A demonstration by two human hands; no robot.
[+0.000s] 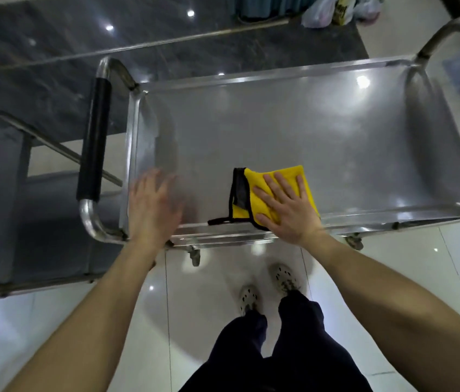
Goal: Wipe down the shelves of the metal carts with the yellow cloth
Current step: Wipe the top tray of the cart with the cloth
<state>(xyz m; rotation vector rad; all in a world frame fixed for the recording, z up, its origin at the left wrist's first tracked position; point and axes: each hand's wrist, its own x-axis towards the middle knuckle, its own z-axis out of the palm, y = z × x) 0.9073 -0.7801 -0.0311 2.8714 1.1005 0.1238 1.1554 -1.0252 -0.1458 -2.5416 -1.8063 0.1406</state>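
A folded yellow cloth [254, 198] with black trim lies on the top shelf of a steel cart [293, 128], near its front edge. My right hand [286, 206] presses flat on the cloth with fingers spread and straight. My left hand [153, 206], blurred, hovers open over the shelf's front left corner, fingers straight, holding nothing. The cart has curved tube handles with black grips at both ends.
A second steel cart [5, 199] stands close on the left, its handle beside the first cart's left black grip [94, 140]. Plastic bags [336, 11] sit on the floor at the back. My feet [268, 287] stand on glossy tiles just before the cart.
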